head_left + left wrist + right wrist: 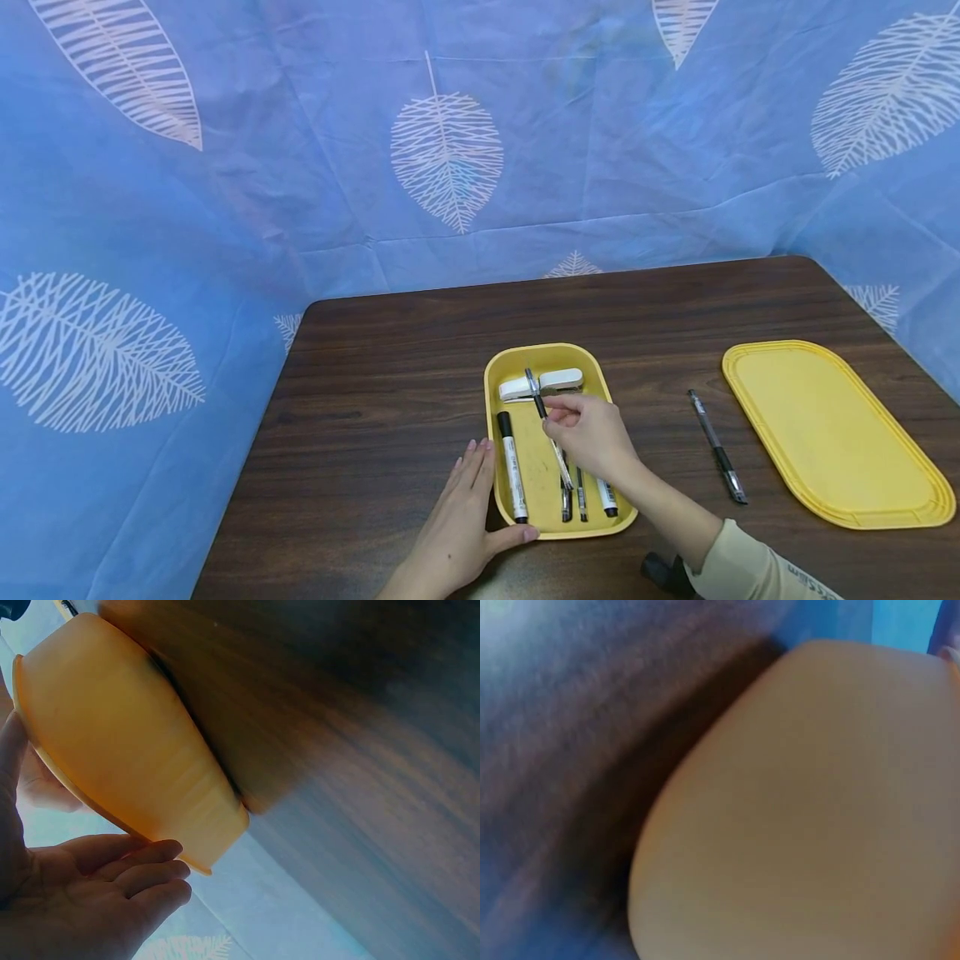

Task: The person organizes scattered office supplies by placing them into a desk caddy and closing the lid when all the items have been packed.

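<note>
My right hand [591, 433] pinches a clear pen with a black grip [539, 406], held slanting over a yellow tray [538, 475]. Along the tray's left side, my left hand [465, 512] rests with straight fingers at the outer wall and the thumb on the near rim. The left wrist view shows the fingers of that hand [97, 896] against the rim. Inside the tray lie a black-capped white marker [513, 467] at left and a white object with rounded ends [566, 379] at the far end. Two slim pens [582, 500] and another marker [607, 498] lie at the near right.
To the right, a clear pen with a black grip [716, 446] lies on the dark wooden table [390, 375]. Beyond it is a flat yellow lid [840, 433]. Blue cloth with white leaf prints [315, 167] hangs behind the table. A beige surface [795, 810] fills much of the right wrist view.
</note>
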`<state>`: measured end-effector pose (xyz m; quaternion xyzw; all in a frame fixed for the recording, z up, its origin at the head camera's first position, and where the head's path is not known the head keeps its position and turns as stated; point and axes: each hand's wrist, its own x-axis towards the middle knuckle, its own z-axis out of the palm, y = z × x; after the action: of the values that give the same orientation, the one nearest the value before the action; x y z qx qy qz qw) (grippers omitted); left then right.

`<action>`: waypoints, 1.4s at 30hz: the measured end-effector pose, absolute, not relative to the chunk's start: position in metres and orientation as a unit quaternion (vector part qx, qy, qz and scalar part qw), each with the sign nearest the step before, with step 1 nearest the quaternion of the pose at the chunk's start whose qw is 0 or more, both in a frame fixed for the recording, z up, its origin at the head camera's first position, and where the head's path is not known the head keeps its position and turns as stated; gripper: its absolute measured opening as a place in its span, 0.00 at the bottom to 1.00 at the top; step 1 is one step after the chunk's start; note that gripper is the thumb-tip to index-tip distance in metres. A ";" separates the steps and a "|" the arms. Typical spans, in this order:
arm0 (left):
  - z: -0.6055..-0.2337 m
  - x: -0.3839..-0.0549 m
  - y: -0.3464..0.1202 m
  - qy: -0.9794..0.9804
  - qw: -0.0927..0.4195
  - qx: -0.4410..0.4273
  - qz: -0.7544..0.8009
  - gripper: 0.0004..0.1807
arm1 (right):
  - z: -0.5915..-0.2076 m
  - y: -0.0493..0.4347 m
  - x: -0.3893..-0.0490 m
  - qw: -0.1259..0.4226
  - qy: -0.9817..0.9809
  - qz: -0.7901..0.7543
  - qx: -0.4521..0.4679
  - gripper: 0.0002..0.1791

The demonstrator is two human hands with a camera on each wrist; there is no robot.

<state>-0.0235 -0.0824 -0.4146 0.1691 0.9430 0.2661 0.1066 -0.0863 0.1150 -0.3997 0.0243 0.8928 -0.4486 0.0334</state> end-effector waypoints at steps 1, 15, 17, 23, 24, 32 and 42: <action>-0.415 -0.024 -0.082 0.943 0.106 0.168 0.265 0.58 | -0.401 0.114 -0.086 0.035 0.892 -0.450 0.025 0.16; -0.415 -0.022 -0.083 0.945 0.095 0.173 0.262 0.57 | -0.417 0.103 -0.081 0.038 0.891 -0.452 0.028 0.15; -0.414 -0.022 -0.083 0.945 0.094 0.175 0.261 0.57 | -0.418 0.102 -0.080 0.042 0.890 -0.453 0.031 0.16; -0.413 -0.022 -0.083 0.945 0.099 0.174 0.260 0.57 | -0.420 0.098 -0.079 0.056 0.888 -0.456 0.033 0.17; -0.413 -0.022 -0.083 0.944 0.100 0.173 0.261 0.57 | -0.421 0.098 -0.079 0.056 0.888 -0.455 0.033 0.17; -0.414 -0.023 -0.083 0.943 0.106 0.172 0.264 0.57 | -0.425 0.097 -0.079 0.053 0.894 -0.443 0.033 0.16; -0.415 -0.023 -0.083 0.944 0.103 0.173 0.261 0.57 | -0.433 0.094 -0.079 0.060 0.901 -0.428 0.031 0.17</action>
<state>-0.0226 -0.0827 -0.4147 0.1728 0.9440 0.2614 0.1033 -0.0788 0.0941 -0.4329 0.0307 0.9011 -0.4284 0.0599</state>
